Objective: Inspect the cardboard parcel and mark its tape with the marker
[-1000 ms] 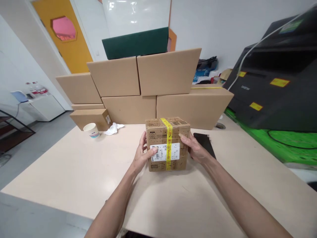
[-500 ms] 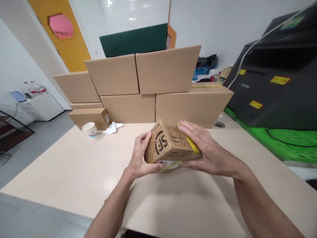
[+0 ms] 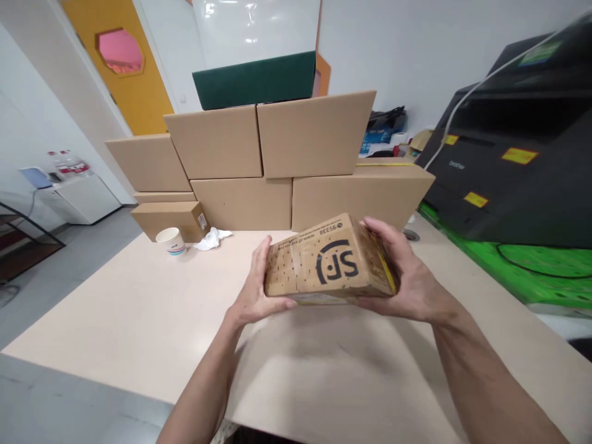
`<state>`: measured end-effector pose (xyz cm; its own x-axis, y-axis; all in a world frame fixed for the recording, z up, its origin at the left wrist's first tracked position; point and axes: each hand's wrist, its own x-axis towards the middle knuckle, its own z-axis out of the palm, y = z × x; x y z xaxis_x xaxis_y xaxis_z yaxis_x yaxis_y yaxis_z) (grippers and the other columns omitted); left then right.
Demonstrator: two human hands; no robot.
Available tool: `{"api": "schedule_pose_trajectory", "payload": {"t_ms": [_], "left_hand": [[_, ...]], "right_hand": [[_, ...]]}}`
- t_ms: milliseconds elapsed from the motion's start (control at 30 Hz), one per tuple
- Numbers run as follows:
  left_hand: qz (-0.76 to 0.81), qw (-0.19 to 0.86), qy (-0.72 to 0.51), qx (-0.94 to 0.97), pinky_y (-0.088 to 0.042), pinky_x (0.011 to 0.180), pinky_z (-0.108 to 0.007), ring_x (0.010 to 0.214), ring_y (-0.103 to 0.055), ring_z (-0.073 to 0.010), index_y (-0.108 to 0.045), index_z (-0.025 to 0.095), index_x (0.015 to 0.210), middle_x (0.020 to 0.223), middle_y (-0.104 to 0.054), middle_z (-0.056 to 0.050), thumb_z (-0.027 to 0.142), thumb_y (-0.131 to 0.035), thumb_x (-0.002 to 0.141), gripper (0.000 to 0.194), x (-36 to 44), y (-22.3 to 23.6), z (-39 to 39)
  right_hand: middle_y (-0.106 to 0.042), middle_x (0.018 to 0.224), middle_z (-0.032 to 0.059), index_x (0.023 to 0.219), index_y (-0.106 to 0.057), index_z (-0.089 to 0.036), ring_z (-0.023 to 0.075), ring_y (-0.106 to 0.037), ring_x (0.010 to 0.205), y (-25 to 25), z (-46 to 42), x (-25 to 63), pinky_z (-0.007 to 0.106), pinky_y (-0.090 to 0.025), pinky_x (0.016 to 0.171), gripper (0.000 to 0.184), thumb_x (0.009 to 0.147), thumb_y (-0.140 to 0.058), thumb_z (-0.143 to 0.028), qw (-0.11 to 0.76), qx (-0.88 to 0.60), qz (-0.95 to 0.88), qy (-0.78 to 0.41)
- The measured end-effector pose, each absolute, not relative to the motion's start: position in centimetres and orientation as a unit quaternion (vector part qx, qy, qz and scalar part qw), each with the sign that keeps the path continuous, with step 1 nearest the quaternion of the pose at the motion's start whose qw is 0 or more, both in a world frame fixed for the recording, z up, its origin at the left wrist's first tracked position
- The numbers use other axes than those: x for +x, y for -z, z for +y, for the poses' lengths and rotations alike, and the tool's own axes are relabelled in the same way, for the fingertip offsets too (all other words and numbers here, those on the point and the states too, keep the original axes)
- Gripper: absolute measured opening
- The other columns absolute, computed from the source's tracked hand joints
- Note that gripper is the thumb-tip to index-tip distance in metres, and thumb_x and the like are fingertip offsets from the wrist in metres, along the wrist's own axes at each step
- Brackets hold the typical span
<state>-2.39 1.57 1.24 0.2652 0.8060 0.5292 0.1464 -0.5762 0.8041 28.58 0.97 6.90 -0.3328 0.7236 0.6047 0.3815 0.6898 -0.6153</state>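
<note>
A small brown cardboard parcel [image 3: 324,265] with a black logo on its upper face and yellow tape along its right edge is held in the air above the beige table [image 3: 139,320]. My left hand [image 3: 256,290] grips its left end, thumb underneath the front edge. My right hand [image 3: 402,277] wraps round its right end, fingers over the top. The parcel is tilted, its logo face turned toward me.
A wall of larger plain cardboard boxes [image 3: 305,139] stands at the table's far side, a dark green box [image 3: 254,80] on top. A paper cup [image 3: 171,240] and crumpled tissue [image 3: 210,237] lie at the left. A black printer [image 3: 522,142] is at the right.
The parcel stood on the table with its label facing me; both hands lifted it and turned it over, so the logo face now shows. The dark phone beside it is now hidden.
</note>
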Motion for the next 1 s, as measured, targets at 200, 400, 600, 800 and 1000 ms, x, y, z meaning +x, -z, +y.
{"api": "schedule_pose_trajectory", "payload": {"t_ms": [200,400,600,800,1000], "left_hand": [[0.317,0.526,-0.630,0.476,-0.030,0.127,-0.048,0.158,-0.025,-0.0390,-0.021,0.032,0.165,0.173,-0.025,-0.011,0.071,-0.087,0.060,0.129,-1.8,0.2,2.9],[0.333,0.582,-0.600,0.437,-0.027,0.128,-0.047,0.158,-0.027,-0.0359,-0.013,0.031,0.167,0.172,-0.027,-0.012,0.062,-0.090,0.064,0.132,-1.4,0.9,3.1],[0.347,0.613,-0.472,0.530,-0.031,0.125,-0.053,0.158,-0.027,-0.0392,0.002,0.033,0.167,0.173,-0.024,-0.016,0.037,-0.097,0.061,0.145,-1.5,0.9,2.9],[0.330,0.596,-0.472,0.559,-0.033,0.122,-0.059,0.152,-0.037,-0.0427,-0.013,0.030,0.167,0.164,-0.041,-0.019,0.022,-0.098,0.055,0.140,-1.1,0.9,2.9],[0.392,0.474,-0.522,0.592,-0.023,0.128,-0.055,0.158,-0.025,-0.0406,-0.004,0.028,0.167,0.173,-0.022,-0.016,0.042,-0.096,0.058,0.143,-2.9,0.6,3.5]], "right_hand": [[-0.038,0.166,0.0079,0.160,-0.027,-0.038,0.0374,-0.037,0.153,-3.6,4.2,27.6,0.057,-0.033,0.124,0.115,0.066,-0.091,-0.050,0.506,-0.315,-0.717,-0.362],[-0.033,0.170,0.0102,0.164,-0.020,-0.034,0.0353,-0.035,0.155,-2.6,5.2,27.6,0.057,-0.028,0.126,0.108,0.077,-0.081,-0.057,0.472,-0.342,-0.682,-0.441],[-0.035,0.169,0.0129,0.160,-0.031,-0.030,0.0309,-0.025,0.160,-2.3,6.1,27.6,0.055,-0.021,0.128,0.096,0.082,-0.067,-0.072,0.543,-0.389,-0.611,-0.425],[-0.063,0.144,0.0154,0.145,-0.056,-0.023,0.0393,-0.057,0.136,-3.2,6.1,27.6,0.057,-0.042,0.117,0.082,0.080,-0.069,-0.071,0.479,-0.482,-0.586,-0.442],[-0.047,0.159,0.0137,0.157,-0.042,-0.032,0.0409,-0.042,0.148,-4.6,4.9,28.2,0.065,-0.034,0.120,0.092,0.078,-0.073,-0.070,0.354,-0.423,-0.787,-0.278]]}}
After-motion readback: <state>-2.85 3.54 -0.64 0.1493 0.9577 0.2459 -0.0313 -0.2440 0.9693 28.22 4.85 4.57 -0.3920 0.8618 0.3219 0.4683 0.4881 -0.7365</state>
